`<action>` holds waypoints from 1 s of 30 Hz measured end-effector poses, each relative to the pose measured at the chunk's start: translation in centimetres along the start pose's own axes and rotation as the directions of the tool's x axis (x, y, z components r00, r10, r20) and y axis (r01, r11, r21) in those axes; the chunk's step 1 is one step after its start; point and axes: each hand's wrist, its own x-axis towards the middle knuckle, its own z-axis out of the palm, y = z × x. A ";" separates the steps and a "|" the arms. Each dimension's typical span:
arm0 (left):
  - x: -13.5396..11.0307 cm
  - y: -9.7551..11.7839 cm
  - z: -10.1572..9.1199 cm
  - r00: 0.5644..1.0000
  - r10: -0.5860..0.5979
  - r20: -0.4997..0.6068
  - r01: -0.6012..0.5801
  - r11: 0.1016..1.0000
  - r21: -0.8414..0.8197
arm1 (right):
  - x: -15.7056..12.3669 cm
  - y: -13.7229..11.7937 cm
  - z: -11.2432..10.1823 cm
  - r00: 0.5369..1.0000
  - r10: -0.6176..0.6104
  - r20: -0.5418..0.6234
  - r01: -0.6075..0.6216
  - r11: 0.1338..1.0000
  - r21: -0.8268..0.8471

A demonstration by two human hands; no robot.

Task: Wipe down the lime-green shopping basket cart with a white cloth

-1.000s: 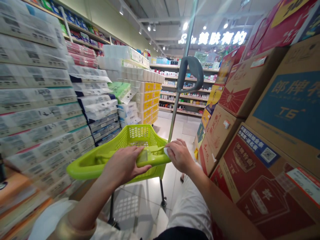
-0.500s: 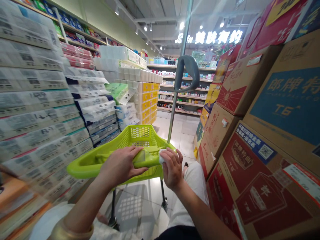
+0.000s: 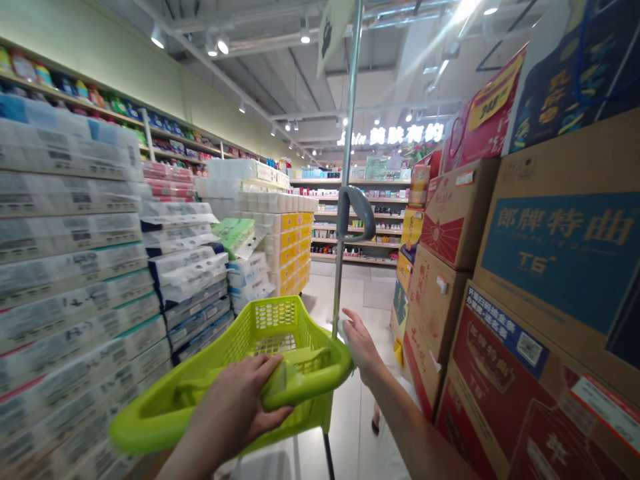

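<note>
A lime-green plastic shopping cart (image 3: 320,381) stands in front of me, its basket showing a perforated far wall. My left hand (image 3: 245,393) is closed over the cart's handle bar, fingers on top and thumb toward me. At the cart's right front corner rises a metal pole (image 3: 349,143) with a grey loop grip (image 3: 367,217) partway up. My right hand (image 3: 361,343) presses a crumpled white wipe (image 3: 343,325), perhaps tissue or cloth, against the pole's lower end near the cart rim. Some of the right fingers and most of the wipe are hidden.
Tall stacks of wrapped paper packs (image 3: 65,267) line the left side. Cardboard cartons (image 3: 555,233) are piled close on the right. A tiled aisle (image 3: 320,287) runs ahead to shelves of small goods (image 3: 370,230). A sign (image 3: 336,30) tops the pole.
My right hand has shifted with the white wipe from the handle bar's right end to the foot of the pole. My left hand stays on the bar. The view has tilted upward.
</note>
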 end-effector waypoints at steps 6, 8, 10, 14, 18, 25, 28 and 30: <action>-0.1 -0.6 0.2 1.000 -0.002 0.019 0.002 1.000 -0.011 | 3.9 -7.8 4.3 0.993 -0.064 0.097 0.038 0.968 0.249; -0.2 -0.8 0.1 1.000 0.010 0.010 -0.010 1.000 -0.016 | 4.8 -10.5 5.5 0.980 -0.154 0.125 0.101 0.931 0.350; -0.2 -0.9 0.0 1.000 0.018 -0.002 -0.018 1.000 -0.024 | 5.3 -12.0 6.1 0.957 -0.257 0.137 0.184 0.899 0.398; -0.4 -1.8 -0.3 1.000 -0.010 -0.006 0.010 1.000 -0.005 | 4.0 -9.2 5.4 0.943 -0.272 0.193 0.195 0.919 0.343; -0.7 -3.7 0.0 0.999 0.012 -0.046 -0.011 0.999 0.039 | 1.3 -3.3 3.4 0.948 -0.138 0.287 0.073 0.971 0.227; -0.9 -7.4 1.2 0.997 0.039 -0.072 -0.042 0.998 -0.045 | 2.5 -10.9 5.4 0.915 -0.208 0.344 0.091 0.940 0.328; -0.9 -7.2 0.4 0.998 0.045 -0.037 -0.049 0.994 -0.096 | 3.6 -16.2 7.2 0.900 -0.281 0.332 0.136 0.907 0.399; -0.8 -6.6 -0.5 0.997 0.069 -0.031 -0.073 0.989 -0.128 | 3.5 -17.3 7.7 0.890 -0.285 0.356 0.129 0.906 0.404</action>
